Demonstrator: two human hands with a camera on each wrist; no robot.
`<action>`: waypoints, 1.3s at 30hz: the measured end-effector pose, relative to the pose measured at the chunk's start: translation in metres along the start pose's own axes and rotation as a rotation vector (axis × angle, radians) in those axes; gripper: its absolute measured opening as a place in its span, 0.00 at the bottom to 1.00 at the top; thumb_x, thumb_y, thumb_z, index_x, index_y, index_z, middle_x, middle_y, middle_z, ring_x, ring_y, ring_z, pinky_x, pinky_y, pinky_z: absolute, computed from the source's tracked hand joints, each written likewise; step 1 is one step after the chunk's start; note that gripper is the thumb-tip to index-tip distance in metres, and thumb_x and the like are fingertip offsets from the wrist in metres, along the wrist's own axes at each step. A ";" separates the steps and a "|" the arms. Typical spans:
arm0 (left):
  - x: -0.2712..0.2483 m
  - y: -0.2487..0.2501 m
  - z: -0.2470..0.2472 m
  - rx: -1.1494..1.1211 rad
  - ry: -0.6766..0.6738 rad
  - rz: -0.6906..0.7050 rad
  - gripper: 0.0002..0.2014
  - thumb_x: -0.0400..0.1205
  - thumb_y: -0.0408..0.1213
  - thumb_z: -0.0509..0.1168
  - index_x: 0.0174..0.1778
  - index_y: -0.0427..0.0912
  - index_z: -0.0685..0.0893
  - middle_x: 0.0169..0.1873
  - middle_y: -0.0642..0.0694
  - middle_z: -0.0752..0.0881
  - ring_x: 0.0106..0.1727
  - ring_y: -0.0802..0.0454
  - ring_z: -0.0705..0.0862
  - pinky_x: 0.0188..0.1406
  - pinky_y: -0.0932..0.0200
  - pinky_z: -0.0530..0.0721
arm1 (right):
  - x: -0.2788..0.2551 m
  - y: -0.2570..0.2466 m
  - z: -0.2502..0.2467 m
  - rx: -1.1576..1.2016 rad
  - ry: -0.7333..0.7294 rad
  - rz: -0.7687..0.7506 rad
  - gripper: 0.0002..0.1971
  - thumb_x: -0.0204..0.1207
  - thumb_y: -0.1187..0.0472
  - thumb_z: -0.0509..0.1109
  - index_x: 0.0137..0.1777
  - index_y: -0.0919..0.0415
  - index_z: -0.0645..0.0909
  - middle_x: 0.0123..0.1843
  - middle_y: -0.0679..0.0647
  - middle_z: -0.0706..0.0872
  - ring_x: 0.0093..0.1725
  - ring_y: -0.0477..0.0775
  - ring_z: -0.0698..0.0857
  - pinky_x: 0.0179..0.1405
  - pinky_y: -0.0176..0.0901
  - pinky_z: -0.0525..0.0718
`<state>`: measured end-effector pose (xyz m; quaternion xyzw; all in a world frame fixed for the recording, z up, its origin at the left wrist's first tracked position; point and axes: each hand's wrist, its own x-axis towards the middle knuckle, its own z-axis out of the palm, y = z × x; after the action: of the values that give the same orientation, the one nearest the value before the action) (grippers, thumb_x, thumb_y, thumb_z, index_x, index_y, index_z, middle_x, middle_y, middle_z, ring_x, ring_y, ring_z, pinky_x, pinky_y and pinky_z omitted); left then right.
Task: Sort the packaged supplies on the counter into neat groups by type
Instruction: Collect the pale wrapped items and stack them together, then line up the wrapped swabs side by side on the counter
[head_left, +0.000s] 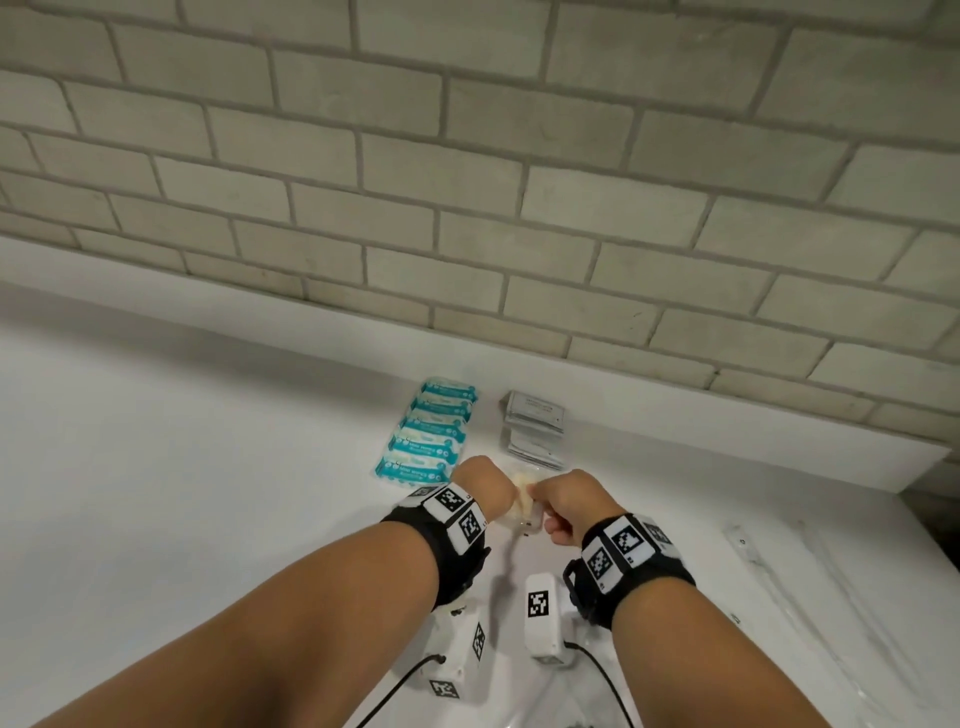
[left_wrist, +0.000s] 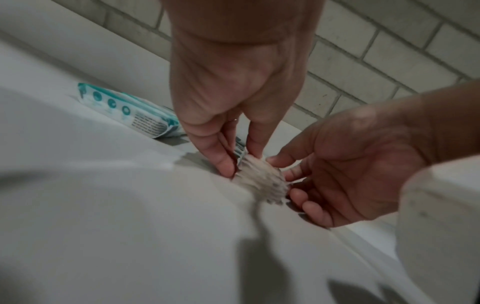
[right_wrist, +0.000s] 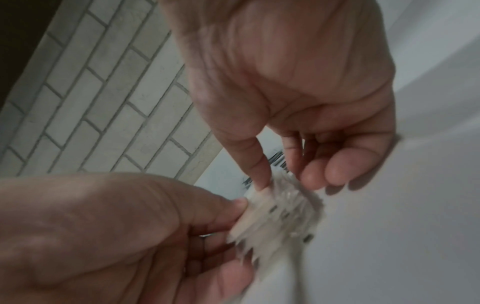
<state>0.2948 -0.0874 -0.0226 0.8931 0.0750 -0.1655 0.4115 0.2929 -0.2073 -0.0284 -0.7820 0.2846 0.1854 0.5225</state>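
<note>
Both hands met over the white worktop (head_left: 156, 467), near its back edge by the brick wall (head_left: 467, 208). Left hand (head_left: 480, 486): grip closed in a pinch, thumb and fingers (left_wrist: 223, 162) on one side of a small bundle of clear-wrapped packets (left_wrist: 261, 181). Right hand (head_left: 563, 506): thumb (right_wrist: 255, 164) and fingers lightly curled onto the opposite side of the same bundle, grip partly closed. Bundle blurred in both wrist views; contents could not be read. It sat at or just above the worktop surface; contact could not be told.

Just behind the hands, toward the back edge: a row of teal wipe packs (head_left: 428, 434) lying side by side, and beside it to the right a stack of grey sachets (head_left: 535, 423).
</note>
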 end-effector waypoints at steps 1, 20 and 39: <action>-0.004 0.002 -0.002 -0.180 0.061 -0.031 0.20 0.86 0.42 0.59 0.71 0.36 0.75 0.66 0.40 0.81 0.68 0.43 0.80 0.63 0.55 0.77 | -0.005 0.001 -0.001 -0.017 0.003 -0.018 0.07 0.74 0.66 0.69 0.48 0.69 0.80 0.29 0.57 0.74 0.23 0.52 0.72 0.24 0.38 0.75; -0.167 -0.037 -0.021 0.448 -0.443 0.289 0.16 0.80 0.50 0.68 0.57 0.43 0.83 0.57 0.41 0.86 0.55 0.45 0.86 0.55 0.54 0.83 | -0.167 0.094 -0.115 -0.601 -0.040 -0.258 0.17 0.79 0.54 0.69 0.67 0.50 0.78 0.60 0.52 0.84 0.58 0.53 0.83 0.52 0.42 0.81; -0.159 -0.076 0.003 0.643 -0.230 0.309 0.10 0.84 0.40 0.54 0.57 0.40 0.73 0.52 0.44 0.81 0.48 0.47 0.80 0.40 0.58 0.73 | -0.128 0.130 -0.058 -1.503 0.343 -0.392 0.21 0.74 0.63 0.66 0.68 0.55 0.75 0.64 0.54 0.79 0.64 0.58 0.75 0.64 0.50 0.72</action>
<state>0.1248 -0.0400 -0.0218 0.9530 -0.1632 -0.2158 0.1361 0.1109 -0.2664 -0.0230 -0.9787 0.0166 0.1095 -0.1730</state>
